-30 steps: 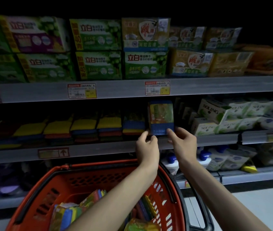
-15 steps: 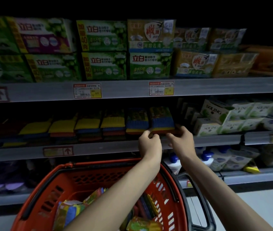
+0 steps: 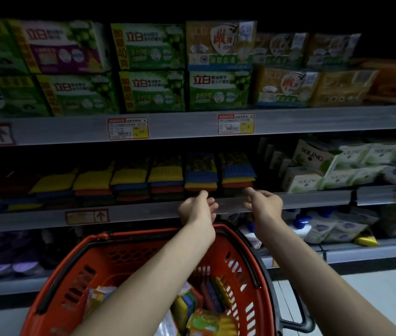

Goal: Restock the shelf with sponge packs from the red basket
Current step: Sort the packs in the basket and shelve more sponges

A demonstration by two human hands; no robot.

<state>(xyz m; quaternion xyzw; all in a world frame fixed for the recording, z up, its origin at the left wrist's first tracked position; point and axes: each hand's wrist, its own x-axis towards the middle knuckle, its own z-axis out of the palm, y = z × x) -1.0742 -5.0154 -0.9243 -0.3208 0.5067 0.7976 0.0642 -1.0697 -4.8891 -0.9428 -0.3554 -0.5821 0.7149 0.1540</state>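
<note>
- Sponge packs [image 3: 192, 309] lie loose in the near basket [image 3: 143, 235], several on edge in shiny film. More are stacked flat along the middle shelf [image 3: 143, 212] farther off.
- Handling, as a judgement: each pack looks light and soft, giving under the fingers, with a slick wrapper and nothing fragile. A hold across the two short ends, thumb opposite fingers, should carry one without crushing it.
- Left hand [image 3: 198, 209] hangs just in front of the shelf edge, above the basket's far rim, with fingers loosely curled round nothing.
- Right hand [image 3: 263, 204] is beside it to the right and also holds nothing. Its index finger stretches toward the foot of the rightmost stack [image 3: 236, 170]; whether it touches, I cannot tell.
- That stack is topped by a blue pack lying flat, level with its left neighbour. White boxes [image 3: 313, 166] stand to its right.
- Farthest, soap boxes [image 3: 151, 69] fill the upper shelf.
- A second ago a pack stood upright at the shelf edge, pinched between both hands.
- Half a second ago it lay flat on the stack, with the fingers at its near edge.
- Now both hands have let go and drawn slightly back toward the basket, whose contents look unchanged.
</note>
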